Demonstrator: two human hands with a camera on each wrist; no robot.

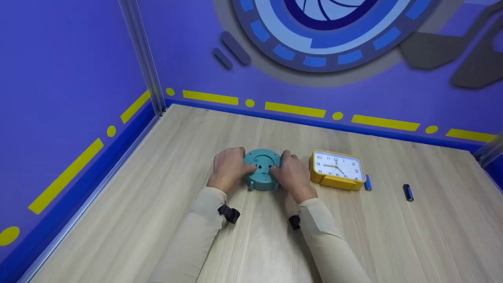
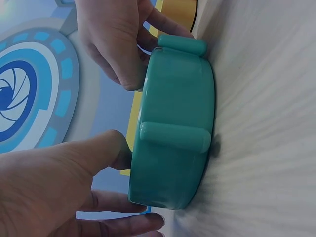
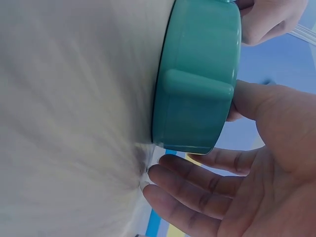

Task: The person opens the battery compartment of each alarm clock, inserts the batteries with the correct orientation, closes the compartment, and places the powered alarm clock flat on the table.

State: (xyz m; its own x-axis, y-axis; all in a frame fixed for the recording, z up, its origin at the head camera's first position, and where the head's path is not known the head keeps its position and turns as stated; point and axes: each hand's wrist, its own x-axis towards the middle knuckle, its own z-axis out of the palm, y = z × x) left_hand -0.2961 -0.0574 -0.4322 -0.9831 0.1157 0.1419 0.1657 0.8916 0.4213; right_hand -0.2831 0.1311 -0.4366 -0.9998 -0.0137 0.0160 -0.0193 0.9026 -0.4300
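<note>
A round teal clock (image 1: 262,183) lies back side up on the table, its two stubby feet toward the person. My left hand (image 1: 231,167) grips its left side, with the thumb over the back and the fingers around the rim. On the opposite side my right hand (image 1: 292,176) holds it the same way, thumb near the small dark knobs. In the left wrist view the side wall of the teal clock (image 2: 173,98) stands between both hands. From the right wrist, several fingers (image 3: 197,185) show spread beside the rim. The clock's face is hidden underneath.
To the right, a yellow rectangular alarm clock (image 1: 338,182) lies tilted back, its white dial up. A blue battery (image 1: 368,183) is beside its right edge, and another battery (image 1: 408,192) lies farther right. Blue walls (image 1: 188,70) bound the wooden table (image 1: 149,220) behind and at left.
</note>
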